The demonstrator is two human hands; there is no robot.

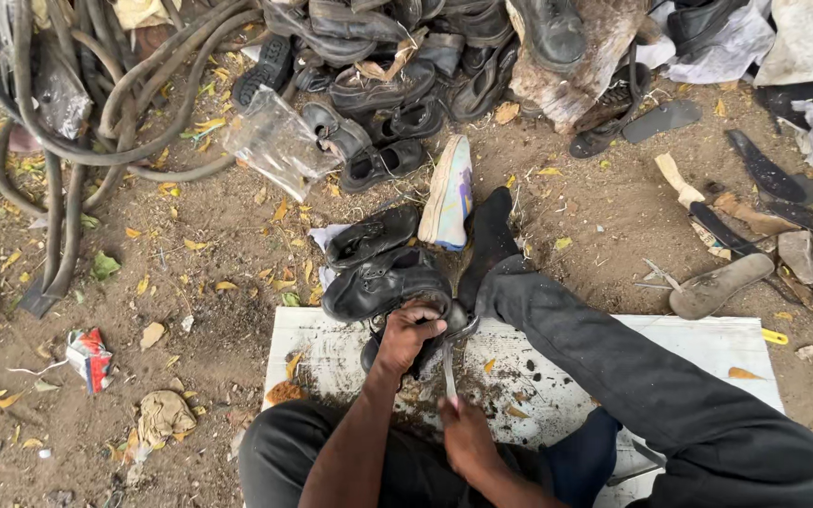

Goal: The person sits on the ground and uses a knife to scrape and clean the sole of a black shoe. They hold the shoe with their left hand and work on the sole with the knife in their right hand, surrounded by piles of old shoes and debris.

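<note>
On the left, bare dirt strewn with yellow leaves was seen, with a heap of dark rubber tubes [77,103] at the upper edge and a crumpled red-and-white wrapper [89,357] lower down. Nearer the middle, the left hand [406,337] was closed over the rear of a black shoe [383,287], which was pinned against the white mat [698,343]. The shoe's long axis ran up and to the left, away from the body. Just below and to the right, the right hand [468,435] was closed round a thin pale blade [449,372], held nearly upright with its tip toward the shoe's sole. The left hand was thus nearer the shoe. A trousered leg [632,367] bounded the right side; open mat was left only below and left.
</note>
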